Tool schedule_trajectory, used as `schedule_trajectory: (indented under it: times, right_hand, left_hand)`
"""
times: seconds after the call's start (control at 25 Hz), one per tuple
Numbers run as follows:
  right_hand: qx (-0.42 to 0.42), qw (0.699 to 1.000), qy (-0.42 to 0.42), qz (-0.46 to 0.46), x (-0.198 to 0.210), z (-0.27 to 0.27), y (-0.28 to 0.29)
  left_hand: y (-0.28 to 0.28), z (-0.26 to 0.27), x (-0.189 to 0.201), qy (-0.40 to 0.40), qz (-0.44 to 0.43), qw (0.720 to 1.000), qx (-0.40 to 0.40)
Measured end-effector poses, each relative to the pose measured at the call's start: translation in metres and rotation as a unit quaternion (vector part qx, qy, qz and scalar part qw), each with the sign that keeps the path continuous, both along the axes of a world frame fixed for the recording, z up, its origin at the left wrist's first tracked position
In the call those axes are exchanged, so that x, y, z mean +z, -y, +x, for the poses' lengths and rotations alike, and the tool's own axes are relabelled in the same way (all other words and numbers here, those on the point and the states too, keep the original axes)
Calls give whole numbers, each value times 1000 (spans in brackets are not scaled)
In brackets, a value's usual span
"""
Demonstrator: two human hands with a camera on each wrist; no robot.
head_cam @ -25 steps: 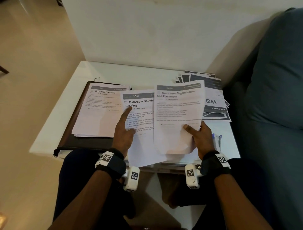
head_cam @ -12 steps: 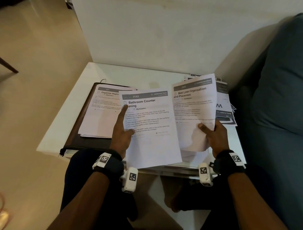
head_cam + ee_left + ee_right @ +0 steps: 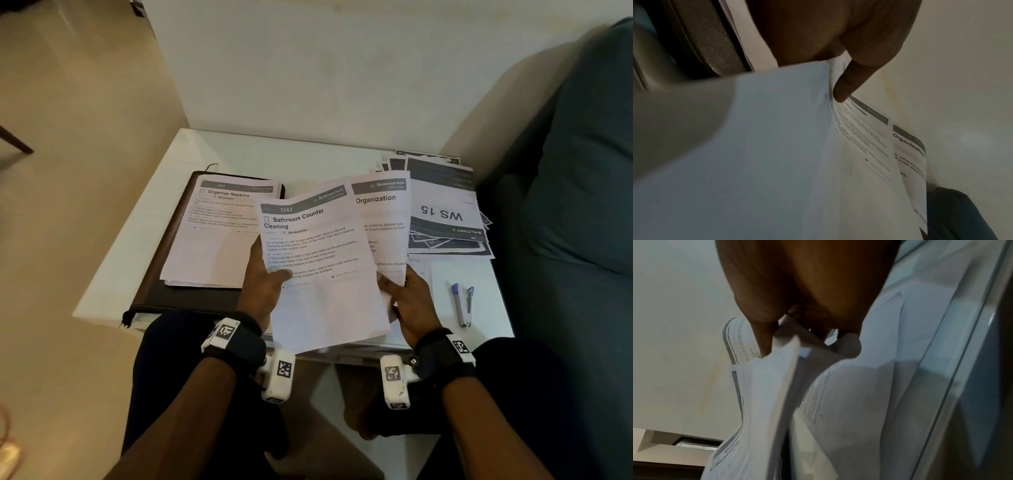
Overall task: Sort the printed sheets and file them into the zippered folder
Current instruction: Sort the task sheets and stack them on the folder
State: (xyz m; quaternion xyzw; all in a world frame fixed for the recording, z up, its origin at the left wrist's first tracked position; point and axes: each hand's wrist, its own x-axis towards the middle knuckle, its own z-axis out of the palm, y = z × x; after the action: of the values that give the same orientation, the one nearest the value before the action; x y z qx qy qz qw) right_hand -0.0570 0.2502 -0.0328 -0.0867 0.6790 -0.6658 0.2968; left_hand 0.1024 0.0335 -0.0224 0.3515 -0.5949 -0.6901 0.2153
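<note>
So nearest to us, our left hand (image 3: 263, 277) has the "Bathroom Counter Cleaning" sheet (image 3: 318, 263) pinched along its left edge, thumb on the printed face and the other fingers hidden behind it. The sheet is thin white paper with a grey header band, kinda wavy and bowed, and it's up off the table (image 3: 239, 150). Our right hand (image 3: 409, 298) grips the bottom of a second sheet (image 3: 383, 219) with "Organization" in its heading, thumb on top, and that one sits tucked behind the right edge of the first. From the right wrist view there are more loose pages under that hand, curling and fanned out. Just right of our right hand there's a small stapler (image 3: 464, 303) with blue on it, lying flat on the glossy white table. Over on the left is the zippered folder (image 3: 164, 274), dark brown with a grainy leathery look and stitched edge, lying flat with a neat stack of sheets (image 3: 212, 246) on top of it, "Organize Napkins" as the top page. Farther back on the right is a messy fanned pile of dark-printed cards (image 3: 445, 212), top one reading "WS 15" upside down to us. A teal sofa (image 3: 582, 171) runs along the right side.
</note>
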Motion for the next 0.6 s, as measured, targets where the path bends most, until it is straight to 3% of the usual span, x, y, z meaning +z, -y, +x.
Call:
schedule_trajectory:
  times: [0.2,0.44,0.6]
  right_hand:
    - [60,998,-29,9,-14,8,4]
    - [85,994,-44,45,-3,20,13]
    - [58,997,14,45,11,12,2]
  left_hand:
    - [-4,-2,1,0,2,1000,-11]
    - [-6,-6,-1,0,-3,1000,-12]
    - [-4,-2,1,9,-21,1000,4]
